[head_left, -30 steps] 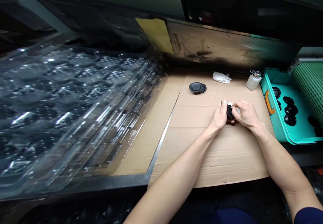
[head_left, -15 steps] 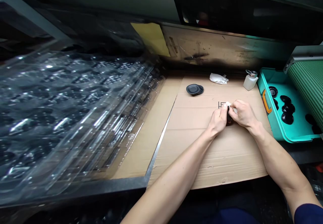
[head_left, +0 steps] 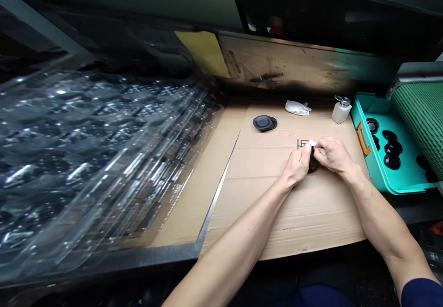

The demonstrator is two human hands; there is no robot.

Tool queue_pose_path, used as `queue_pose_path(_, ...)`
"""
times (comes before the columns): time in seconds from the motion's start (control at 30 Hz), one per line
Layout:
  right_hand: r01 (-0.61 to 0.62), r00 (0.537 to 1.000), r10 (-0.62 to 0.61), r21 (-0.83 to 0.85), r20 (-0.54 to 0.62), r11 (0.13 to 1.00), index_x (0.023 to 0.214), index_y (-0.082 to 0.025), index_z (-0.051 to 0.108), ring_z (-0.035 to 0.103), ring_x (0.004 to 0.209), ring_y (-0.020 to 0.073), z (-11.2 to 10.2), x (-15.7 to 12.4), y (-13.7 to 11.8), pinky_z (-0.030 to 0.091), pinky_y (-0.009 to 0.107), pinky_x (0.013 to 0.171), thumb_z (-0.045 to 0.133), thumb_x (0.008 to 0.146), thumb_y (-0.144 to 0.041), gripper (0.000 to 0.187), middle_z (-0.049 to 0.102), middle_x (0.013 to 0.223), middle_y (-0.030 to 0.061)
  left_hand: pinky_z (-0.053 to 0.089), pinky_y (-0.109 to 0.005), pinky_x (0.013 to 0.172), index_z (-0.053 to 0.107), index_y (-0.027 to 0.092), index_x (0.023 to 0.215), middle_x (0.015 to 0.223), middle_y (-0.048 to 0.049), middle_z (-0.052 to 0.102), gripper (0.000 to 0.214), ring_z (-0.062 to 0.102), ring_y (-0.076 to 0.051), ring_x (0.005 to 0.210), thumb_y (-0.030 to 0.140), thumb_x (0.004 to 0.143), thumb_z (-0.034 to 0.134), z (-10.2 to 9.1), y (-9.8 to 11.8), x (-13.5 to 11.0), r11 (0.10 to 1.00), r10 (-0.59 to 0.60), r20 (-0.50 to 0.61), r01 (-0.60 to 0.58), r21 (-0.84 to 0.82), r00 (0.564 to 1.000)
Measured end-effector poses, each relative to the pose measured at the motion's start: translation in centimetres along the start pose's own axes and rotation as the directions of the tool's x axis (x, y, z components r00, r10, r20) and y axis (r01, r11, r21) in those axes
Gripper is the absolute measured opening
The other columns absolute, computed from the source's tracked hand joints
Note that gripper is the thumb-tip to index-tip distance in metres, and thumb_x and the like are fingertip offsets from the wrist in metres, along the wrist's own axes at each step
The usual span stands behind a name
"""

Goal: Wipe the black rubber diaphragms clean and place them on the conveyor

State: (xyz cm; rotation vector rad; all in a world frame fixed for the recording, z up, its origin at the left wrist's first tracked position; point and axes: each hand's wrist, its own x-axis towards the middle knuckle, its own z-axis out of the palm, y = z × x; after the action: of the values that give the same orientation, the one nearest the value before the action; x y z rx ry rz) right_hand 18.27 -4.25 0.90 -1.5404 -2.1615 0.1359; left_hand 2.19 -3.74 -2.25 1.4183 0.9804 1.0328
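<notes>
My left hand [head_left: 298, 163] and my right hand [head_left: 332, 153] meet over the cardboard, fingers closed. Between them is a small black part [head_left: 313, 164], mostly covered by the fingers; my left hand grips its side. A bit of white cloth [head_left: 312, 143] pokes out at the fingertips, pinched by my right hand against the part. Left of the hands lies a small overlapping stack of round black discs [head_left: 265, 123]. A crumpled white cloth [head_left: 298, 108] rests farther back, beside a white pump bottle [head_left: 341, 110] with a metal top.
Stacked clear plastic trays [head_left: 86, 159] fill the left side. A teal bin [head_left: 408, 188] with an orange handle [head_left: 363, 138] holds several black round parts at right. A green conveyor belt [head_left: 424, 108] overhangs it. Cardboard [head_left: 277, 233] covers the bench before a metal panel [head_left: 294, 64].
The whole view has shifted slightly, so things appear a little farther left. Both hands stay together on the black part, with only slight finger movement.
</notes>
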Motion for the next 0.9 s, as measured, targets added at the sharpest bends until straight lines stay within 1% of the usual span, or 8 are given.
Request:
queue_pose_path(0.17,-0.01,1.0,0.01,0.016,-0.027,1.0,0.081,-0.021,0.069,0.063,0.077,0.0178,0.2,0.1,-0.2,0.045,0.027,0.073,0.059,0.089,-0.021,0.013,0.071,0.085,0.0043,0.045,-0.028,0.06,0.067,0.018,0.067,0.059,-0.0051,0.065,0.054,0.062,-0.018,0.057,0.057,0.101,0.051,0.2,-0.5,0.0,0.999,-0.016,-0.011,0.015,-0.046,1.0)
queue_pose_path(0.27,-0.06,0.998,0.061,0.024,-0.012,0.998,0.081,-0.022,0.07,0.064,0.077,0.0183,0.2,0.0,0.0,0.045,0.028,0.073,0.06,0.088,-0.023,0.012,0.073,0.086,0.0035,0.042,-0.027,0.051,0.068,0.017,0.068,0.054,-0.0048,0.062,0.058,0.057,-0.016,0.049,0.063,0.099,0.05,0.4,-0.9,0.5,0.972,-0.127,-0.043,0.116,-0.203,0.991)
queue_pose_path(0.33,-0.102,0.993,0.103,0.023,-0.056,0.995,0.081,-0.022,0.071,0.065,0.077,0.019,0.1,0.0,0.4,0.045,0.029,0.073,0.06,0.088,-0.027,0.014,0.074,0.086,0.004,0.038,-0.026,0.044,0.069,0.015,0.076,0.056,-0.0053,0.063,0.064,0.055,-0.015,0.044,0.069,0.098,0.044,0.3,-0.7,1.1,0.895,-0.233,-0.049,0.194,-0.402,0.971)
queue_pose_path(0.4,-0.142,0.982,0.142,0.009,-0.128,0.99,0.083,-0.022,0.072,0.066,0.081,0.0203,0.1,0.1,1.2,0.046,0.03,0.075,0.059,0.089,-0.029,0.016,0.075,0.088,0.0052,0.035,-0.024,0.04,0.07,0.012,0.084,0.061,-0.0072,0.066,0.069,0.054,-0.013,0.044,0.072,0.098,0.038,-0.2,-0.3,1.7,0.764,-0.329,-0.015,0.257,-0.592,0.944)
queue_pose_path(0.47,-0.189,0.966,0.183,-0.015,-0.181,0.982,0.085,-0.021,0.073,0.067,0.085,0.022,0.0,0.1,2.2,0.047,0.031,0.078,0.057,0.089,-0.029,0.018,0.076,0.091,0.0065,0.035,-0.023,0.039,0.069,0.01,0.086,0.065,-0.0095,0.067,0.072,0.053,-0.012,0.044,0.071,0.099,0.033,-1.0,0.2,2.1,0.642,-0.4,0.039,0.311,-0.7,0.915)
queue_pose_path(0.53,-0.248,0.952,0.234,-0.046,-0.197,0.968,0.087,-0.02,0.074,0.068,0.088,0.0234,0.0,0.2,3.1,0.047,0.032,0.081,0.056,0.089,-0.029,0.02,0.076,0.093,0.0075,0.036,-0.022,0.039,0.069,0.009,0.086,0.065,-0.0106,0.066,0.073,0.053,-0.011,0.045,0.066,0.103,0.027,-1.6,0.6,2.4,0.566,-0.449,0.074,0.348,-0.748,0.89)
queue_pose_path(0.63,-0.332,0.933,0.309,-0.105,-0.186,0.938,0.089,-0.02,0.075,0.068,0.089,0.025,-0.4,0.4,4.0,0.047,0.033,0.082,0.056,0.089,-0.03,0.022,0.076,0.096,0.0088,0.038,-0.022,0.04,0.07,0.009,0.09,0.066,-0.0108,0.066,0.072,0.053,-0.012,0.046,0.061,0.105,0.023,-2.2,0.9,2.5,0.503,-0.486,0.098,0.369,-0.782,0.868)
queue_pose_path(0.9,-0.495,0.866,0.464,-0.197,-0.184,0.846,0.097,-0.021,0.078,0.068,0.093,0.0273,-1.1,0.3,5.0,0.046,0.034,0.078,0.055,0.089,-0.032,0.026,0.077,0.104,0.0102,0.043,-0.022,0.043,0.071,0.009,0.097,0.068,-0.0099,0.066,0.075,0.056,-0.012,0.05,0.071,0.101,0.03,-2.4,0.9,2.3,0.47,-0.471,0.138,0.38,-0.797,0.872)
